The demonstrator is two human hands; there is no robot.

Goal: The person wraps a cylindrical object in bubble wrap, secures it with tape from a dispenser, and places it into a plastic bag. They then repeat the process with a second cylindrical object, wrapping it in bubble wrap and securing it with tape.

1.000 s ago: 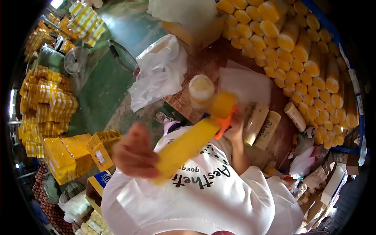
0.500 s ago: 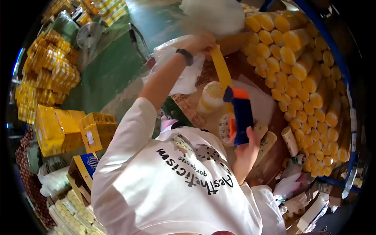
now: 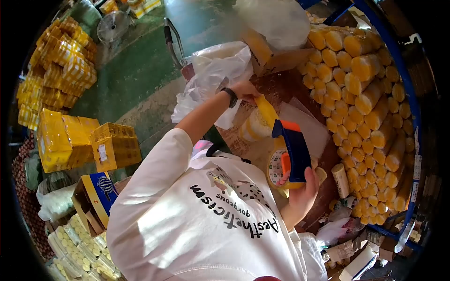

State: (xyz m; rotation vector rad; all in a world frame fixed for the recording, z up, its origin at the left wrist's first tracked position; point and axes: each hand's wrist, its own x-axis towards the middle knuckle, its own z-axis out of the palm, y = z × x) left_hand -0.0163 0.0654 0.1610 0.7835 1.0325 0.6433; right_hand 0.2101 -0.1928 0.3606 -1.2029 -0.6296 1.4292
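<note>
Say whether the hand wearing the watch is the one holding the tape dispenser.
No, the right hand holds the tape dispenser, while the left hand wears the watch.

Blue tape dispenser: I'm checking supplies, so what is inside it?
A roll of yellow tape, its pale printed core partly showing, with a strip running out to the left hand. The blue dispenser hides part of the roll, so the tape remaining cannot be judged.
</note>
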